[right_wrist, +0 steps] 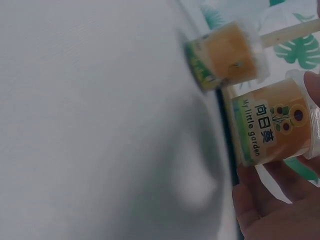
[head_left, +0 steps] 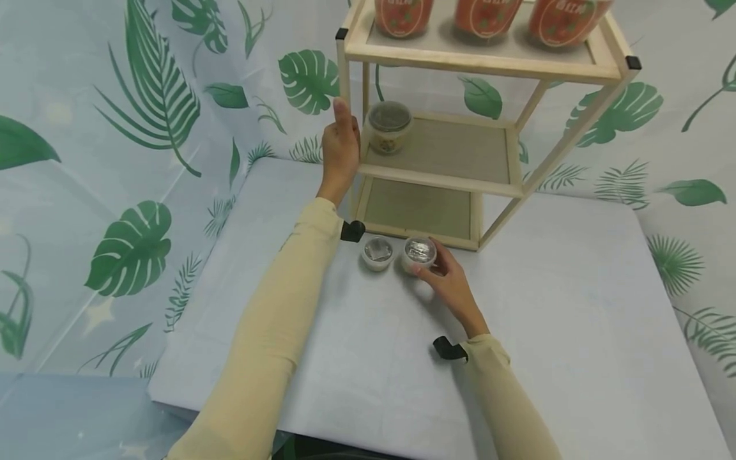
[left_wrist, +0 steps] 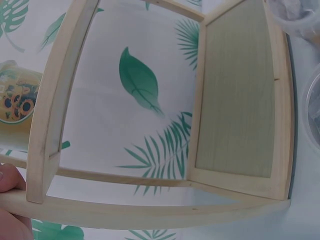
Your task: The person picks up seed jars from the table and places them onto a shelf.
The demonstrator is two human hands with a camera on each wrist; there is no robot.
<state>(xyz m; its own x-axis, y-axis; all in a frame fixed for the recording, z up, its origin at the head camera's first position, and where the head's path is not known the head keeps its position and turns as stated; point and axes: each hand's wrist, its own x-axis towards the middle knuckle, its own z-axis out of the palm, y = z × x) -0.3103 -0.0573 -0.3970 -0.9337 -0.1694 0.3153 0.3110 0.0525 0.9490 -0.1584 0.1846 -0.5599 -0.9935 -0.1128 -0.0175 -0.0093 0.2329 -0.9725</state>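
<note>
My left hand [head_left: 339,150] grips the left front post of a light wooden shelf rack [head_left: 443,181], thumb pointing up. In the left wrist view only a bit of its fingers [left_wrist: 11,179] shows at the wood. With thumb and fingers my right hand [head_left: 454,284] holds a small lidded planting cup [head_left: 418,251], raised over the table in front of the rack. Its label, seen in the right wrist view, has sunflowers and "My little garden". Just left of it a matching cup [head_left: 377,253] stands on the table, silvery packing under its clear lid.
Another lidded cup [head_left: 390,131] sits at the left of the middle shelf. Red labelled cups [head_left: 485,18] line the top shelf, cut off by the frame. The rack stands on a white-covered table [head_left: 581,306] against a leaf-print backdrop [head_left: 144,76].
</note>
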